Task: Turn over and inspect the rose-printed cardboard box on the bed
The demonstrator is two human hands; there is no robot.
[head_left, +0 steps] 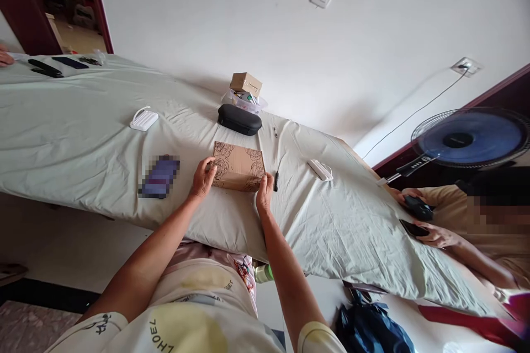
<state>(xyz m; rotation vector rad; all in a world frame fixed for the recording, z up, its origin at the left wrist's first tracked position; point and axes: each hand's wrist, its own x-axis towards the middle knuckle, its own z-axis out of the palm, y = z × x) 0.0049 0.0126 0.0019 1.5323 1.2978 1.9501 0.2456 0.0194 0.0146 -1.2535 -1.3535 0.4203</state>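
A brown cardboard box [238,165] with black swirling flower prints lies on the cloth-covered table in front of me. My left hand [202,178] grips its left side, fingers along the edge. On the opposite side, my right hand [264,193] is closed around the near right corner. Just right of that hand lies a small black pen-like object [276,181]. Behind the box rests a black zip case [240,119]. A blurred dark phone-shaped object [159,177] is to the left of my left hand.
White corded blocks [144,119] [321,170] lie left and right. A small carton [245,84] sits on a clear plastic tub [259,103] by the wall. At right, a person holds a phone [414,228] beside a fan [457,139]. Another person's hand [5,56] shows far left.
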